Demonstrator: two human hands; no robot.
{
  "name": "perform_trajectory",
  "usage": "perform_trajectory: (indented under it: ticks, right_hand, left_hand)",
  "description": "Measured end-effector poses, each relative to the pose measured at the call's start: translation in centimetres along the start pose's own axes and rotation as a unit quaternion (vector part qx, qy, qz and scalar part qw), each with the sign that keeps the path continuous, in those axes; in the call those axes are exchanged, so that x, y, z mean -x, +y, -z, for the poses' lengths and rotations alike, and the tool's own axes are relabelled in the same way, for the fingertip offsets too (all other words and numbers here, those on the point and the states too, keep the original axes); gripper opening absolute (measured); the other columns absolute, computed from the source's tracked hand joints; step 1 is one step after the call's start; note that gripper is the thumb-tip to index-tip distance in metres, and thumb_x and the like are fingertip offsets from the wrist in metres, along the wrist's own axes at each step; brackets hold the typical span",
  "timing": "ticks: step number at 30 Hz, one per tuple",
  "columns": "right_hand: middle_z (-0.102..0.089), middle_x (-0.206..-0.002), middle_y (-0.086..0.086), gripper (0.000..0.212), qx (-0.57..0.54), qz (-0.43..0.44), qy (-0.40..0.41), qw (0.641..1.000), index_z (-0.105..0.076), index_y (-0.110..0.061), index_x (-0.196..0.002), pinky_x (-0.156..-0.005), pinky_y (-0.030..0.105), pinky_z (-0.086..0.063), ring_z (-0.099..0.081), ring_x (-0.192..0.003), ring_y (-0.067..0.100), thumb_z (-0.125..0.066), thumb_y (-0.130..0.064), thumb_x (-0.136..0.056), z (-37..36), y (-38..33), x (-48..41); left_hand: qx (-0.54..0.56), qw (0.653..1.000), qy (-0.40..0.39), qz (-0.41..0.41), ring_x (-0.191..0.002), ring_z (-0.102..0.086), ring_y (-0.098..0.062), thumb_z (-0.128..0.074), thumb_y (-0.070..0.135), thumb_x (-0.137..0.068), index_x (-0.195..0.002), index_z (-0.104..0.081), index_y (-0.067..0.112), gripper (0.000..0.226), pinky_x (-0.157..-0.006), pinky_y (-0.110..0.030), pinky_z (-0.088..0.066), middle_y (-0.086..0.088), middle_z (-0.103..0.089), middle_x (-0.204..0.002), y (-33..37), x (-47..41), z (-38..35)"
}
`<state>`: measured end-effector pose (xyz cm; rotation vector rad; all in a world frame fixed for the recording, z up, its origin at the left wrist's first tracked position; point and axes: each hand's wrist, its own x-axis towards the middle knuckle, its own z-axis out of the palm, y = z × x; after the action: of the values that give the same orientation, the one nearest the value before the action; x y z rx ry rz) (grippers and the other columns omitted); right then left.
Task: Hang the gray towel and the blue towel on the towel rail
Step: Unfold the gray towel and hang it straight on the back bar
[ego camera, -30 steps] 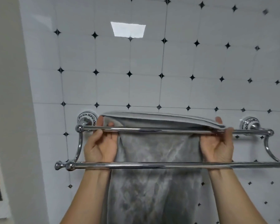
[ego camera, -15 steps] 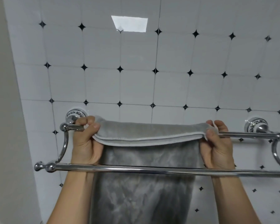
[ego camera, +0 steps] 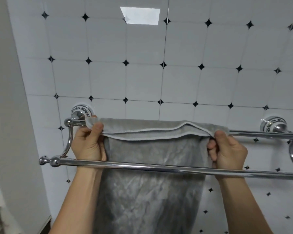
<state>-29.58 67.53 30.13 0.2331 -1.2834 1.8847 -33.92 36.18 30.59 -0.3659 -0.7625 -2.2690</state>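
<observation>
The gray towel is draped over the back bar of the chrome double towel rail, its hemmed end folded forward over the bar and its long part hanging down behind the front bar. My left hand pinches the towel's left top corner between thumb and fingers. My right hand pinches the right top corner. Both arms reach up between the two bars. No blue towel is in view.
The rail is fixed to a white tiled wall by two round patterned mounts. A plain wall stands close on the left. The back bar is bare to the right of the towel.
The towel's top edge has come forward over the back bar and folded down in front of it. Both hands have pulled the corners a little lower.
</observation>
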Motion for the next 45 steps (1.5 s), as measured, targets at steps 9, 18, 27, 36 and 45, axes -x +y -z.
perform_trajectory:
  ticks: [9, 18, 27, 36, 45]
  right_hand:
    - [-0.045, -0.041, -0.007, 0.033, -0.026, -0.028, -0.036, 0.999, -0.065, -0.019, -0.057, -0.033, 0.013, -0.026, -0.031, -0.031, 0.006, -0.068, -0.033, -0.087, 0.4, -0.3, 0.7]
    - [-0.041, -0.044, -0.005, 0.038, 0.086, -0.096, -0.065, 0.99, -0.057, -0.019, -0.054, -0.041, 0.025, -0.024, -0.033, -0.039, 0.008, -0.059, -0.016, -0.092, 6.5, 3.6, 4.6]
    - [-0.039, -0.046, 0.0, 0.046, 0.214, -0.15, -0.117, 0.958, -0.05, -0.014, -0.052, -0.044, 0.021, -0.031, -0.032, -0.044, 0.015, -0.055, -0.017, -0.097, 11.5, 7.3, 11.1]
    - [-0.033, -0.048, 0.004, 0.052, 0.298, -0.304, -0.111, 0.898, -0.039, -0.018, -0.049, -0.047, 0.025, -0.031, -0.029, -0.045, 0.015, -0.066, -0.037, -0.089, 18.1, 10.4, 19.0]
    - [-0.06, -0.048, 0.002, 0.046, 0.406, -0.362, -0.195, 0.816, -0.062, -0.015, -0.05, -0.047, 0.024, -0.044, -0.053, -0.042, 0.013, -0.065, -0.035, -0.092, 18.0, 8.5, 20.6]
  left_hand:
    - [-0.026, 0.998, -0.026, 0.048, -0.04, -0.045, -0.002, -0.067, 0.012, -0.087, -0.064, -0.074, 0.017, 0.025, -0.04, -0.013, -0.039, 0.01, -0.056, -0.053, 0.1, 0.9, 0.4]
    - [-0.107, 0.989, -0.011, 0.104, -0.04, -0.042, -0.005, -0.064, 0.003, -0.087, -0.063, -0.043, 0.018, 0.034, -0.038, -0.016, -0.033, 0.006, -0.05, -0.051, 0.2, 3.0, 5.7]
    - [-0.388, 0.905, -0.109, 0.139, -0.047, -0.046, -0.009, -0.068, 0.007, -0.086, -0.056, -0.067, 0.017, 0.032, -0.042, -0.021, -0.038, 0.007, -0.05, -0.092, 1.4, 6.9, 14.0]
    - [-0.534, 0.788, -0.132, 0.276, -0.083, -0.056, -0.019, -0.072, 0.024, -0.085, -0.088, -0.071, 0.002, 0.022, -0.059, -0.028, -0.047, 0.005, -0.046, -0.116, 1.3, 13.9, 22.4]
    - [-0.455, 0.737, -0.181, 0.466, -0.097, -0.072, -0.02, -0.08, 0.032, -0.073, -0.101, -0.072, 0.013, 0.034, -0.08, -0.028, -0.054, -0.003, -0.076, -0.105, 2.4, 13.5, 24.5]
